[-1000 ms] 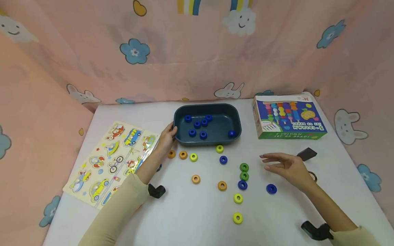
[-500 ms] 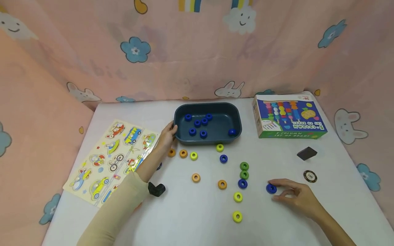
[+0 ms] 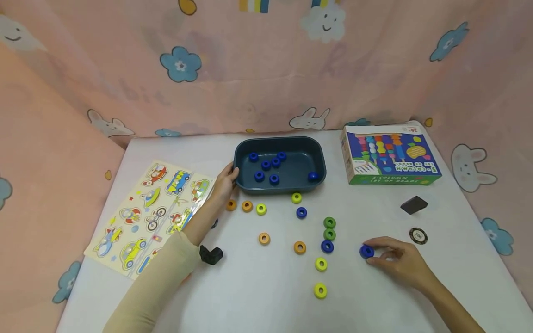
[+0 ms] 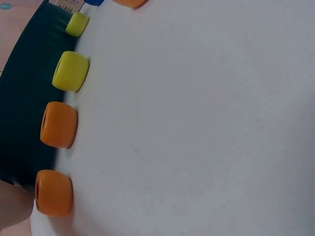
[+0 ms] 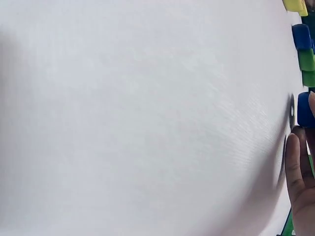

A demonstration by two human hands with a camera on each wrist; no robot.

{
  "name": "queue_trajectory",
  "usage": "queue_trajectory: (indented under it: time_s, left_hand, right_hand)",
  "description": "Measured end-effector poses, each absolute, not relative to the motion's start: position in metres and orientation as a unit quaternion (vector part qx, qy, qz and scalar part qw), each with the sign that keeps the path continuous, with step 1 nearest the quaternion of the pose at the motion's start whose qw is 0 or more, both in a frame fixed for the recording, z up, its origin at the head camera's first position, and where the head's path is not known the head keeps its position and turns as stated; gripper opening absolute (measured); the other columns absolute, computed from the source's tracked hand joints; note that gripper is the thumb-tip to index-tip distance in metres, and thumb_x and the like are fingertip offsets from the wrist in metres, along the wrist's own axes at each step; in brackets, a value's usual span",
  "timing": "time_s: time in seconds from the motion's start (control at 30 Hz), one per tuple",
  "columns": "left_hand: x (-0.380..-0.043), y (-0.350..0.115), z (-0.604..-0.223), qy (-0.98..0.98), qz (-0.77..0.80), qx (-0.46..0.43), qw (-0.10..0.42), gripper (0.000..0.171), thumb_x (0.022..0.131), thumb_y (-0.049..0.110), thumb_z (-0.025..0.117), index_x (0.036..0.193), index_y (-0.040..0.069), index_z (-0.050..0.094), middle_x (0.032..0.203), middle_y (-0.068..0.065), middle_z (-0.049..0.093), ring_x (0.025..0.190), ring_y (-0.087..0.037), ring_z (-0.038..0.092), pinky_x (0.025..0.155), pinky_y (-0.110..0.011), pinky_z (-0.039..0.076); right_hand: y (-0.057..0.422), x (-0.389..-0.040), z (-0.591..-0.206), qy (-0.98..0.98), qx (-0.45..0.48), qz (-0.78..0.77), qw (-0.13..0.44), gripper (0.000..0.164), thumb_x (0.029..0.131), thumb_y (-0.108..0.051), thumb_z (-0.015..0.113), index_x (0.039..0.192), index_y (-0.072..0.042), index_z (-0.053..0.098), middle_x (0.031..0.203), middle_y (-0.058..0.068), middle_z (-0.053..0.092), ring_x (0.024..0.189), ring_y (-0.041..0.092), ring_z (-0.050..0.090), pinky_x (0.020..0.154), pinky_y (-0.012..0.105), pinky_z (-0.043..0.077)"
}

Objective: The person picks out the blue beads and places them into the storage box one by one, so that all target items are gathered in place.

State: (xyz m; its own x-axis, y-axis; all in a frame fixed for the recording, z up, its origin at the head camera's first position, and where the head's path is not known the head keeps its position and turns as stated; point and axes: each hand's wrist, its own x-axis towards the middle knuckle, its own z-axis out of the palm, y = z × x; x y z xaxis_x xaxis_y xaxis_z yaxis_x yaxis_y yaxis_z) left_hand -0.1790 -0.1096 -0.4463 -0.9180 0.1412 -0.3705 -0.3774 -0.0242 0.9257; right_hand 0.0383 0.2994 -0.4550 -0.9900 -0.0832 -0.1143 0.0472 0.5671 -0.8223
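Note:
In the head view my left hand grips the left end of a dark blue-grey tray, thumb over the rim. Several blue ring beads lie inside it, with a rounder blue bead near the right end. Thumb and fingertips of my right hand pinch another blue bead at the right of the scattered beads. The right wrist view shows this blue bead at its edge, beside a ring-shaped shadow on the white table. Most of the left hand is outside the left wrist view.
Orange beads, yellow beads, green beads and more blue beads lie in front of the tray. A sticker sheet lies left. On the right are a toy box, a dark block and a round chip.
My right hand has come down and toward the front edge, and its fingers have closed on the blue bead. The left hand has stayed at the tray.

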Motion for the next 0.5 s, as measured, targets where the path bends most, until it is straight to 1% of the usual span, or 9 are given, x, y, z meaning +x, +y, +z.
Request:
queue_trajectory:
  time_s: [0.1,0.17,0.23,0.37,0.5]
  left_hand:
    - [-0.179,-0.110,-0.445,0.676,0.709,-0.088,0.181,0.048,0.101,0.024,0.036,0.147,0.014,0.025,0.151,0.000,0.020,0.136,-0.014,0.018,0.109,-0.031,0.022]
    - [-0.179,-0.110,-0.445,0.676,0.710,-0.088,0.180,0.048,0.101,0.025,0.036,0.147,0.014,0.025,0.152,0.000,0.019,0.136,-0.014,0.018,0.109,-0.031,0.021]
    - [-0.179,-0.110,-0.446,0.676,0.709,-0.086,0.182,0.048,0.101,0.025,0.036,0.147,0.015,0.024,0.152,0.001,0.019,0.136,-0.013,0.017,0.109,-0.030,0.021]
    - [-0.178,-0.109,-0.449,0.676,0.708,-0.086,0.185,0.048,0.101,0.025,0.035,0.147,0.015,0.024,0.152,0.001,0.018,0.137,-0.013,0.017,0.109,-0.031,0.020]
    - [-0.179,-0.109,-0.450,0.674,0.712,-0.086,0.180,0.048,0.101,0.024,0.035,0.147,0.013,0.023,0.152,-0.001,0.018,0.137,-0.014,0.016,0.109,-0.032,0.020]
  right_hand:
    - [0.300,0.029,-0.448,0.876,-0.024,-0.477,0.063,0.035,0.074,-0.018,0.078,0.107,-0.013,0.068,0.109,0.002,0.064,0.094,0.007,0.059,0.070,0.022,0.052]
    - [0.299,0.020,-0.442,0.872,-0.035,-0.484,0.061,0.034,0.076,-0.017,0.076,0.109,-0.011,0.067,0.111,0.004,0.063,0.098,0.005,0.057,0.072,0.022,0.052]
    - [0.295,0.010,-0.436,0.865,-0.045,-0.496,0.058,0.033,0.078,-0.016,0.075,0.109,-0.009,0.067,0.111,0.006,0.063,0.097,0.006,0.058,0.073,0.023,0.053]
    - [0.283,-0.016,-0.425,0.856,-0.059,-0.510,0.054,0.031,0.081,-0.016,0.073,0.110,-0.008,0.067,0.111,0.006,0.063,0.095,0.009,0.058,0.073,0.024,0.053]
    - [0.263,-0.047,-0.413,0.847,-0.066,-0.525,0.055,0.033,0.081,-0.018,0.072,0.112,-0.008,0.066,0.110,0.006,0.064,0.097,0.012,0.058,0.074,0.024,0.053]
